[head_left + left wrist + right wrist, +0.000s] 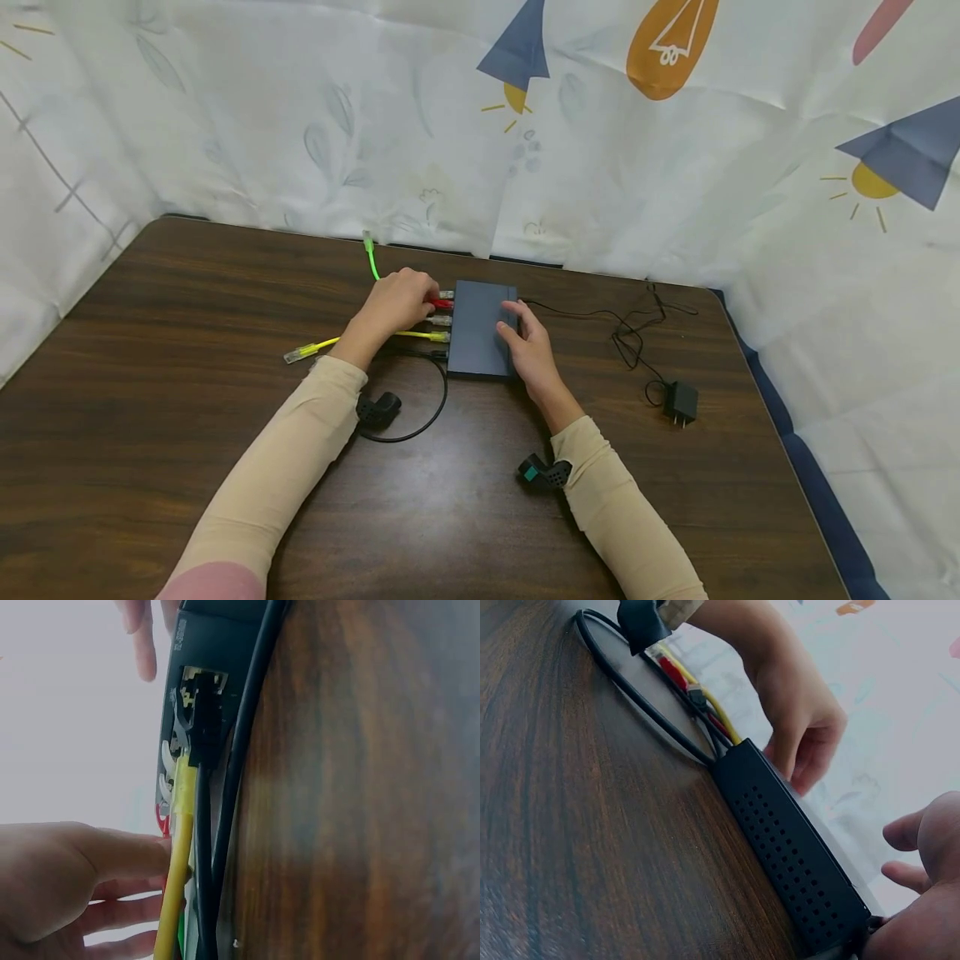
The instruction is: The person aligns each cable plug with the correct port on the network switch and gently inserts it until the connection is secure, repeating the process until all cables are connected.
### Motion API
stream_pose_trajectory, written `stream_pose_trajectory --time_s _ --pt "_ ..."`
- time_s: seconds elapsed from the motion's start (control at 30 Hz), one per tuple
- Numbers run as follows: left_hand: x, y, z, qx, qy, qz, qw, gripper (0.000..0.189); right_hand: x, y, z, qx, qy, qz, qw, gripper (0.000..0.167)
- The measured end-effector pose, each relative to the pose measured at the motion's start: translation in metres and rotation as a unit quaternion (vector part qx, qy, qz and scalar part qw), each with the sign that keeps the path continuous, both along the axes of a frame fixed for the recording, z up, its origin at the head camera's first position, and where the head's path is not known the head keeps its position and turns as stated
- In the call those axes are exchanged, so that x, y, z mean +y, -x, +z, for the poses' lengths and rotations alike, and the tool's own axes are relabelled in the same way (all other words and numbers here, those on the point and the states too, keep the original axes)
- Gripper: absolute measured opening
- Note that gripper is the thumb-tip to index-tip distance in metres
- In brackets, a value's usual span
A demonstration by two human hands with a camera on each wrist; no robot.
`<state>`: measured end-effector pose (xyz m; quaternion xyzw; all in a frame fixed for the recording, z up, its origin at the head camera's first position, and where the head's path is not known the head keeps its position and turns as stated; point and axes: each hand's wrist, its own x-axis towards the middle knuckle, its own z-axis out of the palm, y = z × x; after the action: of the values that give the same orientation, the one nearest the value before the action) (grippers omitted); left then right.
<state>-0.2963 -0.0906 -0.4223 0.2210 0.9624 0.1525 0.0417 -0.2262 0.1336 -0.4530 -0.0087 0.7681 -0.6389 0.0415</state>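
A flat dark grey network switch point(480, 333) lies on the table, Ethernet cables plugged into its left side. My left hand point(397, 300) pinches the red cable point(443, 303) close beside its port, thumb on the near side. Below it are a clear-ended plug point(440, 320), a yellow cable point(427, 335) and a black plug point(206, 720). At the switch's right edge is my right hand point(534, 354), thumb and fingers apart over the top. In the right wrist view its palm side meets the corner of the vented case point(787, 862).
A thin black power cord point(592, 313) runs right from the switch to an adapter point(680, 402). A green cable end point(370, 248) points toward the curtain point(420, 125). One yellow plug point(300, 353) lies left, and a black cable point(435, 415) loops in front.
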Motion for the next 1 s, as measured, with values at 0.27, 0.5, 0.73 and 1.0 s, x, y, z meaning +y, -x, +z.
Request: stream_pose_trajectory --time_s 0.27,0.5,0.73,1.0 --pt "0.000 0.003 -0.001 0.002 -0.002 -0.024 0.9997 0.008 -0.002 -0.001 -0.004 -0.002 0.000 -0.002 1.0000 0.047" --pt "-0.002 0.014 0.002 0.004 -0.010 -0.082 0.9966 0.015 -0.003 0.000 -0.003 -0.008 -0.009 -0.019 0.9997 0.054" --pt "-0.002 0.021 0.007 -0.009 -0.015 -0.112 0.9936 0.011 -0.004 0.000 -0.004 -0.010 -0.025 -0.014 0.9995 0.055" --pt "0.001 0.023 0.007 -0.021 -0.015 -0.124 0.9919 0.025 -0.005 -0.002 -0.003 -0.011 -0.046 -0.012 0.9988 0.053"
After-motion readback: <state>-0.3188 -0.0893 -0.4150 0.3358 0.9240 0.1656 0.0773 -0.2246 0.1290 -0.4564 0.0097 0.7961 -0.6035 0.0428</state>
